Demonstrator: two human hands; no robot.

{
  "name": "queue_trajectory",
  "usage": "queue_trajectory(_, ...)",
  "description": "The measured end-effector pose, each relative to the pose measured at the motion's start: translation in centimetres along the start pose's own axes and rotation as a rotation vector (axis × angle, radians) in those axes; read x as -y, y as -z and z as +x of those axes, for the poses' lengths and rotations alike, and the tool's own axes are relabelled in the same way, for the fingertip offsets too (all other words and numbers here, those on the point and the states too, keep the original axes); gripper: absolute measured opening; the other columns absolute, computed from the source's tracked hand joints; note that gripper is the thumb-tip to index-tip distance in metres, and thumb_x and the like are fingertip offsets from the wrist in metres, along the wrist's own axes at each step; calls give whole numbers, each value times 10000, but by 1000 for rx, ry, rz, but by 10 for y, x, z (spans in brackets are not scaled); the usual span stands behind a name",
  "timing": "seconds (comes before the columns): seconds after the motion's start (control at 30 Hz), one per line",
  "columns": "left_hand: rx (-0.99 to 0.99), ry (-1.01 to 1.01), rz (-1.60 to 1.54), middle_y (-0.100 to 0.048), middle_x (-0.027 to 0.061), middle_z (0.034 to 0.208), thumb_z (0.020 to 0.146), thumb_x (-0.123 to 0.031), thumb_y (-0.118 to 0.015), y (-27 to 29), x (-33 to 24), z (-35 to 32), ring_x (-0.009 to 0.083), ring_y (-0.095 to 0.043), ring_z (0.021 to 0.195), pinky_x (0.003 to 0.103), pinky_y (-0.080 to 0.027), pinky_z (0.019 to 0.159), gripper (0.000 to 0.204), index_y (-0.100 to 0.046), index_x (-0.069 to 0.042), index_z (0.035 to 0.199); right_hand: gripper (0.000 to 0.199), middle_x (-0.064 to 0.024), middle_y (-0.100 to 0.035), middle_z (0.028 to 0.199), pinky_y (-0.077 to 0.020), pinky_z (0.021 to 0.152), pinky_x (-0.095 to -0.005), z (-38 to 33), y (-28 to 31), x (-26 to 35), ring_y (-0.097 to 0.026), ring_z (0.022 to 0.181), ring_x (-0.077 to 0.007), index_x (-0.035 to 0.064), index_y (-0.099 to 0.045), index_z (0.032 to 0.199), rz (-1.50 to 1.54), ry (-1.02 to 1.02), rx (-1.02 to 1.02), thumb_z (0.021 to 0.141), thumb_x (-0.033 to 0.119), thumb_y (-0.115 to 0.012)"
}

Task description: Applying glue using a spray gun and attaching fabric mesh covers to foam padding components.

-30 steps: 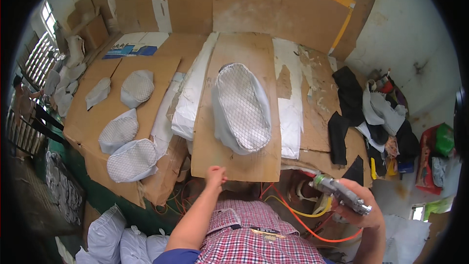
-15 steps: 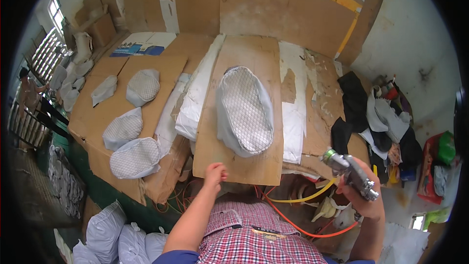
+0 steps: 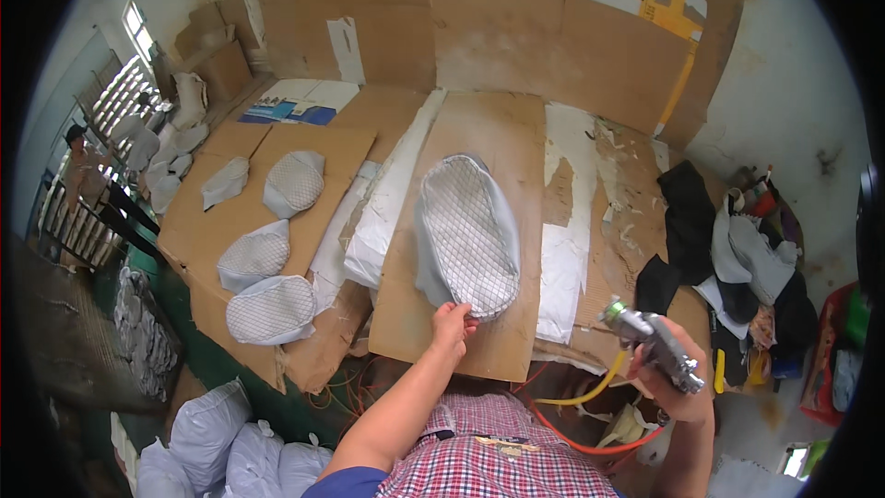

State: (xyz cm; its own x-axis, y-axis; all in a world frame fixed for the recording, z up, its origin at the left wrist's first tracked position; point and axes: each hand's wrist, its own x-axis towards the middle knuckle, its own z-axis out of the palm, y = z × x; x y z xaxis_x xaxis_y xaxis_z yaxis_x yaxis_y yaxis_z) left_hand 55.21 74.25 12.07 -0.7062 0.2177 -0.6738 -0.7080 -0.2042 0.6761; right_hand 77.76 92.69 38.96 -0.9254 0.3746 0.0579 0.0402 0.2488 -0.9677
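A long oval quilted cover (image 3: 468, 235) with smooth grey sides lies on a cardboard board (image 3: 395, 318) in front of me. My left hand (image 3: 452, 329) pinches its near edge, thumb and fingers closed on the fabric. On the right, my right hand (image 3: 680, 385) is wrapped around a metal spray gun (image 3: 651, 339) with a green ring near its front, held above the table's near edge and apart from the cover. A yellow hose (image 3: 595, 390) and an orange-red hose (image 3: 604, 449) run below the gun.
Several smaller quilted pieces (image 3: 271, 311) lie on cardboard at left. White plastic bags (image 3: 210, 422) stand on the floor below. Black and grey fabric (image 3: 690, 221) is heaped on the right. A cardboard screen (image 3: 516, 37) rises behind. Another person (image 3: 88, 180) stands far left.
My left hand has moved forward and right from beside the board's near edge and taken hold of the cover's near edge. The spray gun stays in my right hand. The view has shifted slightly.
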Motion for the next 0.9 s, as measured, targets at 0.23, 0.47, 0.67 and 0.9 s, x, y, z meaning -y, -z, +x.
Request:
queue_trajectory(0.23, 95, 1, -86, -602, 31, 717, 808, -106, -615, -7, -11, -6, 177, -596, 571, 289, -480, 512, 103, -511, -106, 816, 446, -47, -627, 844, -448, 653, -224, -9, 38, -7, -565, 712, -81, 3, -543, 1171, -270, -14, 130, 736, -28, -634)
queue_trajectory(0.47, 264, 4, -166, -618, 53, 808, 795, -76, -579, 2, -47, -20, 189, -612, 693, 327, -508, 645, 124, -532, -86, 910, 530, -76, -583, 827, -517, 683, -295, 16, -10, -3, -595, 724, -147, -45, -428, 1273, 90, -59, -101, 774, -35, -607)
queue_trajectory(0.67, 440, -120, -581, -630, 60, 955, 771, -58, -502, 42, -177, -97, 199, -602, 855, 368, -483, 815, 298, -565, -82, 1062, 335, -96, -579, 835, -476, 770, -348, 33, -79, 9, -589, 797, -193, 3, -553, 982, 57, 34, -274, 802, 263, -662)
queue_trajectory(0.9, 574, -550, -567, -632, 131, 1015, 799, -209, -397, 194, -376, 7, 289, -600, 946, 436, -465, 866, 344, -583, -5, 1004, 342, -106, -601, 841, -498, 707, -339, 50, -146, -2, -601, 764, -195, -24, -532, 1079, 50, -62, -211, 811, 156, -645)
